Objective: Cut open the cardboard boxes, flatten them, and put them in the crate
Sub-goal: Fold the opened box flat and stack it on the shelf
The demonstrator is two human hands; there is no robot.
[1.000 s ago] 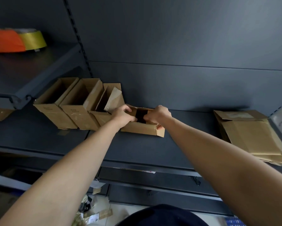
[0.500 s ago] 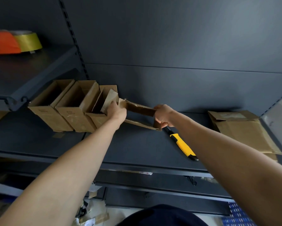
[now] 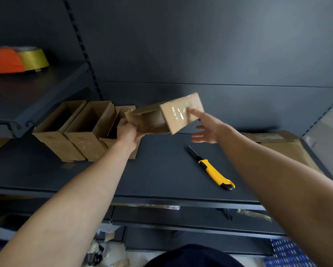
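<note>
While both arms reach over the shelf: one box is up off it, in the air.
Upper shelf: far left, carrying an orange thing and a yellow tape roll side by side.
Standing boxes: three in a row on the shelf, tops open, touching one another.
Left hand: fingers curled round the box's open end, gripping it in front of the third standing box.
Box: tilted, open end low at the left, taped end raised to the right and shiny.
Right hand: fingers spread and straight, holding nothing; one fingertip lies over the taped face, though whether it touches is unclear.
Knife: yellow and black, flat on the shelf below the right hand, blade out, pointing away.
Flat boxes: a stack at the shelf's right end, partly behind the right arm.
</note>
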